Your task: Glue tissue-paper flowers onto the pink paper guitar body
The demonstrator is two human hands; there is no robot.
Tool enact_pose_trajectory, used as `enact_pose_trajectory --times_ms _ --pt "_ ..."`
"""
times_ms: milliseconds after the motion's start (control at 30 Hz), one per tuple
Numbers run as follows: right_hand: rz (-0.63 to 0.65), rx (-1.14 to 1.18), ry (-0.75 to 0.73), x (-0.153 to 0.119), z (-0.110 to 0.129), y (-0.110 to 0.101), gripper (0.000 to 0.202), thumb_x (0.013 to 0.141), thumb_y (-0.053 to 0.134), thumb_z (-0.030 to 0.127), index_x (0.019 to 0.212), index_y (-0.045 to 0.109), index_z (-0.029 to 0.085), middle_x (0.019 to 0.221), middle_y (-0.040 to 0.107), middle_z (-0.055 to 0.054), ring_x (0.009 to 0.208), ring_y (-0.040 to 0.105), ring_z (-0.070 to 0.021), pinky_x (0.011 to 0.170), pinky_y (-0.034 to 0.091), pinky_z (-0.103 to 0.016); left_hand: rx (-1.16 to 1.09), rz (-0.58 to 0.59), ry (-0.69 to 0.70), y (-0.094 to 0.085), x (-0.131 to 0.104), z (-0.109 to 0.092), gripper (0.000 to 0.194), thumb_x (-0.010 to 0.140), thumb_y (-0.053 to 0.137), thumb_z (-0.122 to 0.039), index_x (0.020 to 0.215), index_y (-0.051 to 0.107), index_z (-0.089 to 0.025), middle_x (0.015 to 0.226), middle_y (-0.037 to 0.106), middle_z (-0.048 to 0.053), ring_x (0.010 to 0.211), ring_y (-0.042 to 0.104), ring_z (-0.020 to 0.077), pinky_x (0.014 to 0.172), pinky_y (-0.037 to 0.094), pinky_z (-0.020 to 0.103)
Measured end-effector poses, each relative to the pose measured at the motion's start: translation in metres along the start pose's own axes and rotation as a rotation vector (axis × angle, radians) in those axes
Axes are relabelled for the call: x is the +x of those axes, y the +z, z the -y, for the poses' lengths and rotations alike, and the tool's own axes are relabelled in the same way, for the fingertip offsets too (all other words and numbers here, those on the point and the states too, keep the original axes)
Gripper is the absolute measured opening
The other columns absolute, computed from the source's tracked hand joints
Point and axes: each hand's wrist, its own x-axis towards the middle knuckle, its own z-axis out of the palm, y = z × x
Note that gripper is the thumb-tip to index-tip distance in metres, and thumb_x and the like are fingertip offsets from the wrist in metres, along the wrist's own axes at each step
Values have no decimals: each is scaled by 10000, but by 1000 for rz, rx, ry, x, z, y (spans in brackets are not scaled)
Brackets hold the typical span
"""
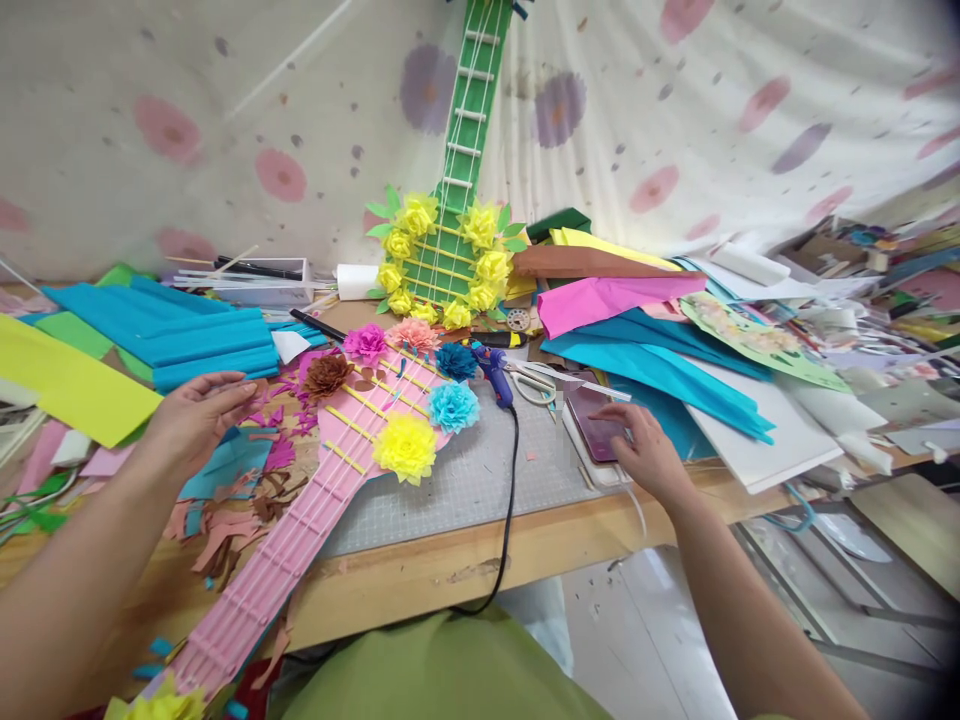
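Observation:
A pink paper guitar (307, 515) lies slantwise over the table, its body ringed with paper flowers, including a yellow flower (405, 448) and a light blue flower (454, 406). My left hand (206, 415) hovers left of the guitar body above paper scraps, thumb and fingertips pressed together on something I cannot make out. At the right, my right hand (637, 445) is over the edge of a dark phone (598, 425), fingers apart and bent, with nothing seen in them. A blue glue gun (493, 374) rests beside white-handled scissors (534, 385).
A green paper guitar (474, 130) with yellow flowers stands against the curtain. Blue crepe paper (169, 330) lies at left, more blue paper (667, 365) and pink paper (615, 300) at right. The glue gun's black cord (513, 500) crosses the cutting mat (442, 500) and the table's front edge (450, 575).

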Motion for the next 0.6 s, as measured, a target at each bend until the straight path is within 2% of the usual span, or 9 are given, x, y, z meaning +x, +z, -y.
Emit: enact_pose_trajectory --times_ms 67,433,533,600 --pt "14 -13 -5 -1 0 -1 374 666 399 108 985 547 235 1006 686 -58 1053 561 -258 896 424 -427 7 6 1 -2 0 0 380 386 815 -117 711 620 -152 646 689 -8 601 641 95 554 515 154" --pt "-112 -67 132 -1 -21 -2 338 655 418 127 951 543 231 964 703 -56 988 583 -270 844 446 -425 5 17 22 -6 2 0 369 395 811 -121 712 624 -157 648 688 -8 611 645 96 562 517 157" --pt "-104 -63 167 -2 -18 -4 318 664 414 136 942 534 234 958 707 -53 973 584 -273 811 457 -417 4 11 18 -5 0 -1 352 407 802 -114 707 622 -154 647 688 -4 611 643 96 570 513 160" --pt "-85 -34 139 -3 -13 -5 315 668 406 133 937 532 240 962 708 -50 1003 577 -271 816 459 -416 0 6 17 -4 -1 -2 352 408 800 -107 708 621 -153 644 687 -3 616 643 96 575 509 161"
